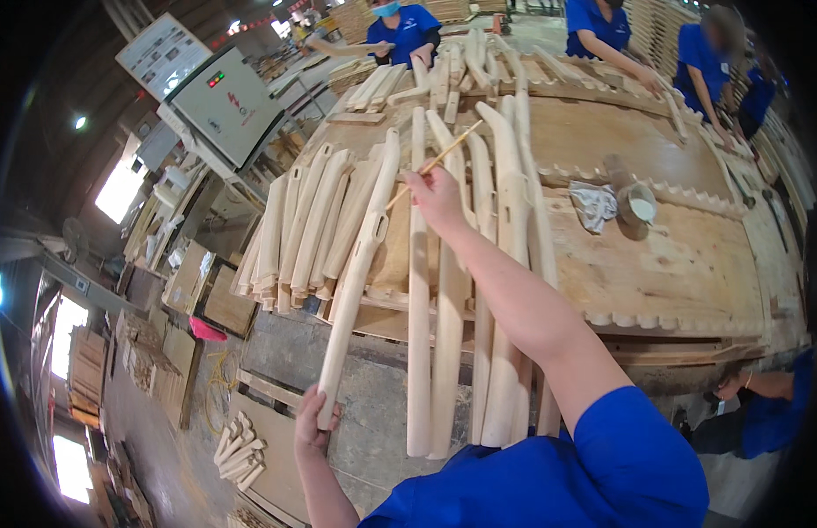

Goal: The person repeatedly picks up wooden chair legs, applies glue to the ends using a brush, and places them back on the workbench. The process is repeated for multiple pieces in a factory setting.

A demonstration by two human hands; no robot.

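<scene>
My left hand (313, 421) grips the lower end of a curved wooden piece (360, 264) leaning on the worktop (681, 264); my right hand (435, 195) pinches a thin stick (437, 161) above its slotted upper part.

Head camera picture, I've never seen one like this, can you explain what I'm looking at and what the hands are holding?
This is one fisheye view from a camera worn on a person's head, looking down, so straight edges bend. The blue-sleeved arms entering from below are the wearer's own. The left hand grips the lower end of a long pale curved wooden part. The right hand holds a thin wooden stick over it. More pale curved wooden parts lie across the large plywood workbench, beside a small cup of white liquid and a crumpled rag. Other people in blue shirts work at the far side.
</scene>
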